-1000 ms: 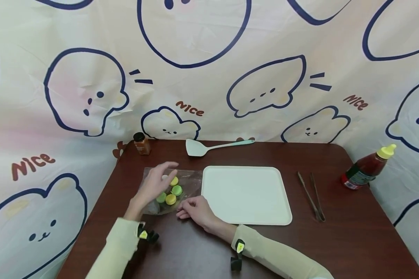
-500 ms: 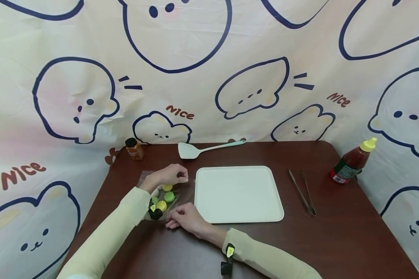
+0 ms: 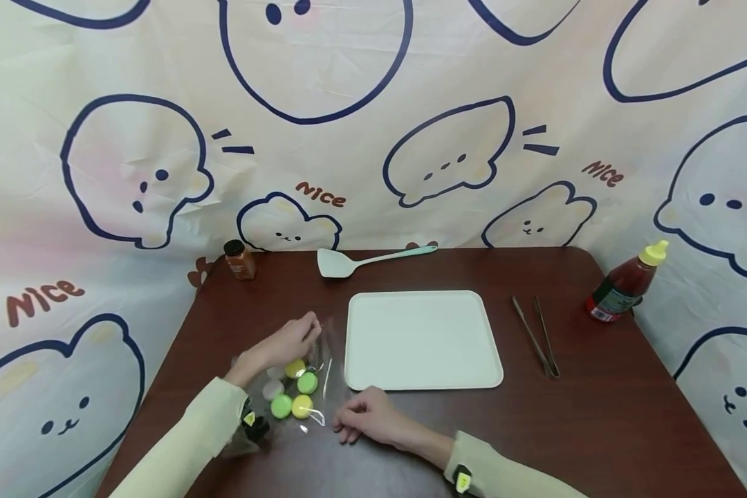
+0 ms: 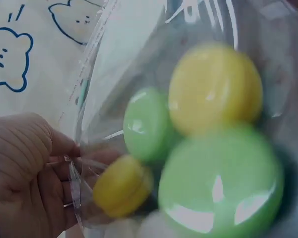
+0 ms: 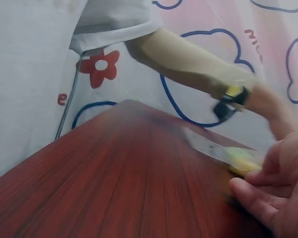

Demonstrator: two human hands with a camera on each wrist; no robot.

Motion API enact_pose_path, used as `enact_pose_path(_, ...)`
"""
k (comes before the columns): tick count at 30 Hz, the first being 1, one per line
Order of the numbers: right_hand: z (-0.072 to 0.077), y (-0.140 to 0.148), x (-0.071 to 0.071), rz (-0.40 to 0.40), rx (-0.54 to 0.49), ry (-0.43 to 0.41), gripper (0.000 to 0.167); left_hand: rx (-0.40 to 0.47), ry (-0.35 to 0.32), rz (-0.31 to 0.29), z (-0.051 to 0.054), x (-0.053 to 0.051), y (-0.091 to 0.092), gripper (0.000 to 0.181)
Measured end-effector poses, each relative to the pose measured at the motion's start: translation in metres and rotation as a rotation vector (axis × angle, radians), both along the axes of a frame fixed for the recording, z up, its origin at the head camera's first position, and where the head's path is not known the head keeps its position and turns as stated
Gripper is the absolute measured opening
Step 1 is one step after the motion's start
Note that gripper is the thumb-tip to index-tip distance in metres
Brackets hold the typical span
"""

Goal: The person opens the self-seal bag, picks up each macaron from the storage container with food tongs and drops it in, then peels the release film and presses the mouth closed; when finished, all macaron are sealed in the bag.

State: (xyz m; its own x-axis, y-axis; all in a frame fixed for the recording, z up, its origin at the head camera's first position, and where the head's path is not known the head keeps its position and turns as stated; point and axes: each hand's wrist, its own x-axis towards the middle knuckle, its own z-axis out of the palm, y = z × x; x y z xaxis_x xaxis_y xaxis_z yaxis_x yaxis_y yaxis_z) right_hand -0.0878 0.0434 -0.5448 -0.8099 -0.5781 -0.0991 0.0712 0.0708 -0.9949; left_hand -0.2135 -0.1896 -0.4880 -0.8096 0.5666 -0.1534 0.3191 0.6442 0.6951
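A clear plastic bag (image 4: 149, 44) holds several round macarons, among them a green macaron (image 3: 308, 382), a yellow macaron (image 3: 302, 407) and a whitish macaron (image 3: 272, 389). My left hand (image 3: 289, 342) pinches the bag's edge between thumb and fingers, which the left wrist view shows up close. Part of the bag is hidden behind my left forearm. Just right of the bag, my right hand (image 3: 373, 416) lies low over the table with loosely curled fingers, and nothing shows between them. In the right wrist view, its fingertips appear in front of the bag.
A white tray (image 3: 423, 339) lies right of the bag, metal tongs (image 3: 538, 342) beyond it. At the back are a pale spatula (image 3: 342, 264) and a spice jar (image 3: 239, 261). A red sauce bottle (image 3: 625, 283) stands at the right edge of the brown table (image 3: 573, 429).
My left hand has gone from spread fingers above the bag to pinching its edge. The bag and its macarons have come nearer to me. My right hand has shifted right, away from the bag.
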Motion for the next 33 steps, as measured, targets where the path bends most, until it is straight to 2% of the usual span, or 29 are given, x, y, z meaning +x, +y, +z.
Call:
enact_pose_path(5,0.01,0.06,0.001,0.049,0.154,0.11,0.021,0.129,-0.038,0.056,-0.008,0.033,0.012,0.015)
enact_pose_path(10,0.019,0.118,-0.008,-0.01,0.246,0.19,0.019,0.353,-0.057,0.088,-0.017,0.064,0.032,0.012)
enact_pose_path(12,0.024,0.138,-0.013,-0.035,0.263,0.215,0.018,0.426,-0.064,0.093,-0.02,0.073,0.04,0.013)
enact_pose_path(14,0.031,0.156,-0.018,-0.04,0.294,0.275,0.016,0.486,-0.077,0.099,-0.024,0.08,0.048,0.014)
enact_pose_path(19,0.049,0.192,-0.027,0.033,0.333,0.477,0.009,0.684,-0.112,0.125,-0.029,0.089,0.066,0.009)
enact_pose_path(22,0.057,0.205,-0.03,0.062,0.273,0.527,0.007,0.817,-0.118,0.141,-0.028,0.092,0.073,0.014)
enact_pose_path(25,0.062,0.209,-0.032,0.038,0.16,0.474,0.01,0.918,-0.123,0.161,-0.024,0.094,0.078,0.02)
enact_pose_path(27,0.062,0.206,-0.033,-0.013,0.083,0.417,0.014,0.955,-0.12,0.178,-0.02,0.095,0.082,0.022)
enact_pose_path(30,0.062,0.195,-0.033,-0.108,-0.017,0.346,0.02,0.958,-0.109,0.217,-0.013,0.097,0.089,0.022)
enact_pose_path(33,0.062,0.186,-0.031,-0.21,-0.082,0.35,0.023,0.933,-0.085,0.264,-0.008,0.096,0.096,0.022)
